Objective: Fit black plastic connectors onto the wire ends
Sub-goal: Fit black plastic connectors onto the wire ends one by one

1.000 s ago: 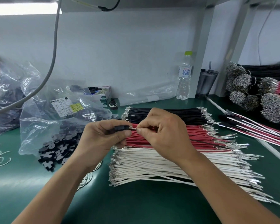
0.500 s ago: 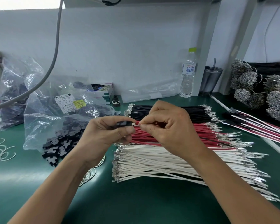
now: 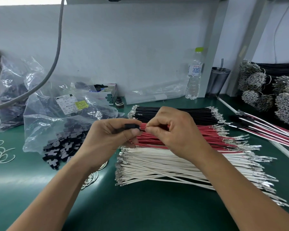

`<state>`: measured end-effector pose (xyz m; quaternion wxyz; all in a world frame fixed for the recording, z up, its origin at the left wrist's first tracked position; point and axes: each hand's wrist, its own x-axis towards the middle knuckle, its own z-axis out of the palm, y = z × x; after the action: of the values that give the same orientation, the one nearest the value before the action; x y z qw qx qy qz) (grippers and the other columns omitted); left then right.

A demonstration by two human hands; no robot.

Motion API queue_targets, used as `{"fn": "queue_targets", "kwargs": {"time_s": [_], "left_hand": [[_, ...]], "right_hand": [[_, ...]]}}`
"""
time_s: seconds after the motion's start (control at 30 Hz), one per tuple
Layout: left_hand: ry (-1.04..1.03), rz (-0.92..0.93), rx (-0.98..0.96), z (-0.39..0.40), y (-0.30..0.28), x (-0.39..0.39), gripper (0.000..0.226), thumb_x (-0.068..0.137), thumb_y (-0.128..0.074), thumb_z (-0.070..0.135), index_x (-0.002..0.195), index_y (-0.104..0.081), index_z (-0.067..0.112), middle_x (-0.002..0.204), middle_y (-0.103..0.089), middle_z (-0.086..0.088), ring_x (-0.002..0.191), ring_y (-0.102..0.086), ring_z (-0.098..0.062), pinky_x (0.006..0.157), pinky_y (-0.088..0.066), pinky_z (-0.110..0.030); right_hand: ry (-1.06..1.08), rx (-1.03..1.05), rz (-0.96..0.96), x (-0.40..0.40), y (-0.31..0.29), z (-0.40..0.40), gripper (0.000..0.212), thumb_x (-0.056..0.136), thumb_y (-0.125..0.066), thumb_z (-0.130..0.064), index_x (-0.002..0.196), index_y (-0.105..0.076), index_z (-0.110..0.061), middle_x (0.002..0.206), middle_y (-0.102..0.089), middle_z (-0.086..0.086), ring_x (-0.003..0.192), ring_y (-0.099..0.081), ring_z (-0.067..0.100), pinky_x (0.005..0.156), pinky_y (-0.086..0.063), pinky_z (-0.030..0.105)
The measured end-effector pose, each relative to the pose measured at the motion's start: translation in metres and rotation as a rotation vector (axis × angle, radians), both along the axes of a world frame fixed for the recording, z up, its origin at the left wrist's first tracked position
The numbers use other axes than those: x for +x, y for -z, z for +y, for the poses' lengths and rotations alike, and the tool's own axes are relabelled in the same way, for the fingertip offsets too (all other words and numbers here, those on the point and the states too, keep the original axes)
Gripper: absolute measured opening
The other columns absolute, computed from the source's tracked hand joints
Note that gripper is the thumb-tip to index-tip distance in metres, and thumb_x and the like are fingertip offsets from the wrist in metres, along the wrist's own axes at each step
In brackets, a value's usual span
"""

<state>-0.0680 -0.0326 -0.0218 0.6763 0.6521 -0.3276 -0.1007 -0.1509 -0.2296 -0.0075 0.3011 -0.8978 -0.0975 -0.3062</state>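
Observation:
My left hand (image 3: 110, 139) pinches a small black plastic connector (image 3: 131, 126) between thumb and fingers. My right hand (image 3: 175, 134) pinches a red wire (image 3: 143, 126) right at the connector's opening; the wire's metal tip is hidden. Below my hands lie stacks of black wires (image 3: 173, 114), red wires (image 3: 198, 137) and white wires (image 3: 165, 167), all with crimped metal ends. Loose black connectors (image 3: 62, 147) spill from a clear bag on the left.
Clear plastic bags (image 3: 45, 114) of parts fill the left. Finished harnesses (image 3: 264, 129) lie at the right beside bundled wires (image 3: 274, 90). A water bottle (image 3: 194, 77), a dark cup (image 3: 219, 82) and a small box (image 3: 105, 93) stand at the back. White ties (image 3: 0, 154) lie far left.
The gap between the wire end and the connector has closed; my right hand's fingertips now touch the connector. The view has shifted slightly.

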Motion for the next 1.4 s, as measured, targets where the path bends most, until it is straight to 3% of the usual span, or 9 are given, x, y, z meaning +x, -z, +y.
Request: {"fn": "queue_targets", "kwargs": {"time_s": [0.2, 0.33, 0.43, 0.53, 0.67, 0.97, 1.13, 1.23, 1.4], "left_hand": [[0.037, 0.018, 0.019, -0.001, 0.004, 0.000, 0.021, 0.079, -0.076, 0.013, 0.099, -0.083, 0.013, 0.084, -0.077, -0.020, 0.065, -0.070, -0.024, 0.064, -0.061, -0.028], [0.041, -0.014, 0.049, -0.002, 0.006, 0.000, 0.021, 0.079, -0.077, 0.021, 0.100, -0.082, 0.016, 0.083, -0.077, -0.018, 0.063, -0.069, -0.022, 0.056, -0.057, -0.027], [-0.047, -0.030, 0.042, -0.009, 0.007, 0.003, 0.020, 0.079, -0.077, 0.023, 0.098, -0.083, 0.018, 0.080, -0.078, -0.012, 0.060, -0.064, -0.016, 0.052, -0.049, -0.019], [-0.098, -0.016, 0.000, -0.010, 0.007, 0.006, 0.017, 0.081, -0.077, 0.017, 0.097, -0.083, 0.015, 0.079, -0.077, -0.003, 0.062, -0.062, -0.006, 0.058, -0.048, -0.012], [-0.103, -0.044, 0.081, -0.005, 0.012, 0.008, 0.023, 0.085, -0.079, 0.006, 0.104, -0.082, 0.017, 0.090, -0.079, 0.000, 0.072, -0.067, -0.003, 0.068, -0.053, -0.016], [-0.113, -0.012, 0.069, -0.005, 0.013, 0.011, 0.023, 0.070, -0.087, 0.014, 0.091, -0.083, 0.022, 0.086, -0.080, -0.008, 0.077, -0.076, -0.023, 0.075, -0.063, -0.029], [-0.096, 0.013, 0.044, -0.005, 0.009, 0.009, 0.024, 0.065, -0.086, 0.018, 0.088, -0.084, 0.022, 0.084, -0.080, -0.010, 0.073, -0.076, -0.024, 0.074, -0.063, -0.029], [-0.087, 0.030, 0.025, -0.005, 0.006, 0.007, 0.026, 0.063, -0.087, 0.014, 0.089, -0.084, 0.017, 0.083, -0.079, -0.013, 0.071, -0.074, -0.022, 0.070, -0.062, -0.025], [-0.075, 0.079, -0.016, -0.007, 0.004, 0.002, 0.029, 0.062, -0.087, 0.013, 0.091, -0.084, 0.014, 0.083, -0.078, -0.016, 0.067, -0.072, -0.020, 0.064, -0.060, -0.025]], "right_hand": [[-0.013, 0.013, -0.004, 0.002, 0.006, 0.009, 0.005, 0.087, -0.076, -0.018, 0.083, -0.077, -0.018, 0.077, -0.057, -0.014, 0.074, -0.058, 0.007, 0.068, -0.046, 0.022], [-0.008, 0.015, 0.004, 0.001, 0.006, 0.008, 0.005, 0.088, -0.076, -0.022, 0.083, -0.077, -0.021, 0.077, -0.059, -0.015, 0.075, -0.059, 0.007, 0.069, -0.049, 0.030], [0.157, -0.156, -0.032, -0.001, -0.001, 0.002, 0.006, 0.089, -0.074, -0.035, 0.087, -0.077, -0.030, 0.081, -0.060, -0.017, 0.080, -0.056, 0.003, 0.069, -0.050, 0.035], [0.245, -0.284, -0.173, -0.011, -0.010, 0.003, 0.010, 0.085, -0.075, -0.040, 0.090, -0.073, -0.031, 0.087, -0.055, -0.017, 0.085, -0.050, 0.004, 0.068, -0.045, 0.024], [0.081, -0.342, 0.197, -0.017, -0.003, 0.023, 0.026, 0.079, -0.064, -0.061, 0.085, -0.073, -0.038, 0.083, -0.059, -0.021, 0.080, -0.054, -0.002, 0.068, -0.046, 0.025], [-0.002, -0.213, 0.386, -0.010, 0.003, 0.021, 0.005, 0.088, -0.071, -0.036, 0.084, -0.072, -0.033, 0.084, -0.063, -0.021, 0.081, -0.059, -0.002, 0.075, -0.049, 0.029], [-0.041, 0.192, 0.337, -0.010, -0.007, 0.005, 0.014, 0.094, -0.067, -0.026, 0.082, -0.068, -0.032, 0.075, -0.066, -0.012, 0.064, -0.058, 0.004, 0.060, -0.048, 0.028], [0.079, 0.076, 0.174, -0.011, -0.007, 0.002, 0.013, 0.091, -0.070, -0.025, 0.082, -0.068, -0.034, 0.084, -0.062, -0.016, 0.078, -0.059, 0.005, 0.067, -0.044, 0.019], [0.100, -0.012, 0.041, -0.011, -0.002, 0.006, 0.008, 0.084, -0.078, -0.023, 0.082, -0.075, -0.031, 0.082, -0.060, -0.017, 0.078, -0.061, 0.005, 0.069, -0.052, 0.033]]}}
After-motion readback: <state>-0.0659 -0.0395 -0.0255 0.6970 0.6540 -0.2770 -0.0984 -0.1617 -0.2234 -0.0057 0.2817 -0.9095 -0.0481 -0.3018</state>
